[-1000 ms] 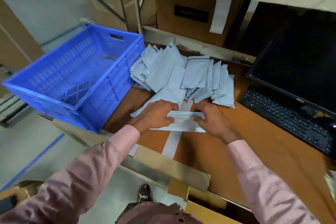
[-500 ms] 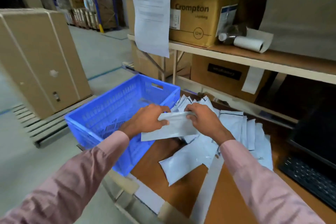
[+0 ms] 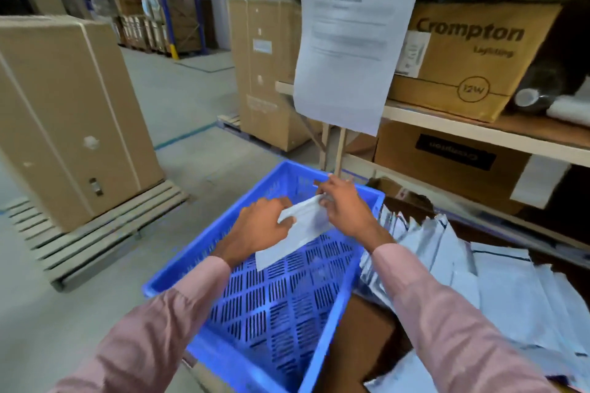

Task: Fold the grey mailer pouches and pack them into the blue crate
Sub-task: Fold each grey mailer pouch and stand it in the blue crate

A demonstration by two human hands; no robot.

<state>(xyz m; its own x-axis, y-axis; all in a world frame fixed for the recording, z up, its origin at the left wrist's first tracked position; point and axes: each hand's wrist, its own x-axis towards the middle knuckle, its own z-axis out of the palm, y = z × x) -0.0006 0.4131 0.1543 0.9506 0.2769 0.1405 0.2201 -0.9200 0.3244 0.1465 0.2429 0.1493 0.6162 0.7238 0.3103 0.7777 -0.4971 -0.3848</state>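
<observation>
A folded grey mailer pouch (image 3: pixel 298 238) hangs above the inside of the blue crate (image 3: pixel 178 276), held by both hands. My left hand (image 3: pixel 260 228) grips its left end. My right hand (image 3: pixel 343 207) pinches its upper right edge. The crate's slotted floor shows bare below the pouch. A heap of loose grey pouches (image 3: pixel 498 290) lies on the brown table to the right of the crate.
A large cardboard box (image 3: pixel 67 118) stands on a pallet at the left, another box (image 3: pixel 265 73) further back. A shelf rack (image 3: pixel 447 124) with cartons rises behind the crate, and a printed sheet (image 3: pixel 351 41) hangs from it.
Both hands lifted the folded pouch off the table and carried it left, from the pouch heap to over the crate. The view swung up and left.
</observation>
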